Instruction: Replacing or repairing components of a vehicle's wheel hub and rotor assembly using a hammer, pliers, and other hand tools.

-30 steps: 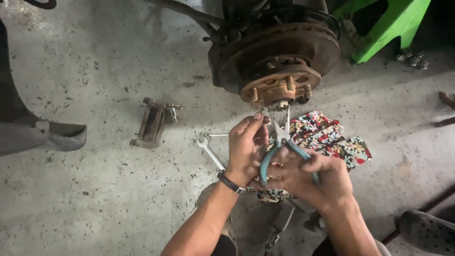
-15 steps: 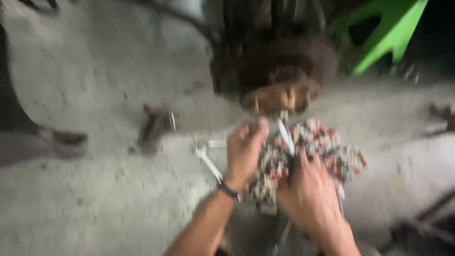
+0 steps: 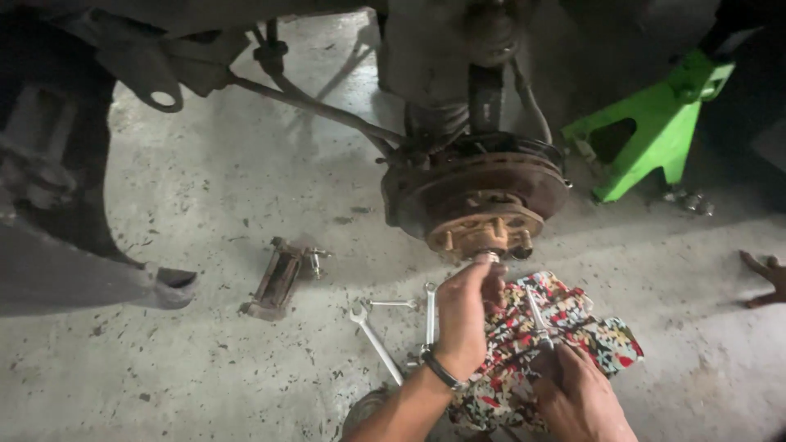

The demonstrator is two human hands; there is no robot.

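Vehicle underbody [image 3: 205, 49]: held raised over the concrete floor [image 3: 246, 180], so that the wheel end is left free for access from below. Green jack stand [image 3: 647, 131]: set upright on the floor to the right of the hub, near the raised body, apparently as support. Rusty brake drum and hub [image 3: 479, 200]: hung wheel-less from the suspension, its studded face turned downward toward the worker, which puts it within reach from a low position. Patterned cloth [image 3: 573, 327]: spread on the floor directly beneath the hub, seemingly as a pad for tools and small parts. Brake caliper part [image 3: 278, 278]: laid aside on the floor, well to the left of the hub. Wrenches [image 3: 385, 327]: laid loosely together on the floor just left of the cloth, within reach. Left hand [image 3: 467, 307]: raised to the underside of the hub, fingers closed narrowly around a small metal part [image 3: 489, 257] at the hub face. Right hand [image 3: 577, 397]: lowered onto the cloth, curled over a slim metal tool [image 3: 538, 315]; a firm grasp cannot be confirmed. Small fasteners [image 3: 688, 200]: gathered beside the stand's foot.
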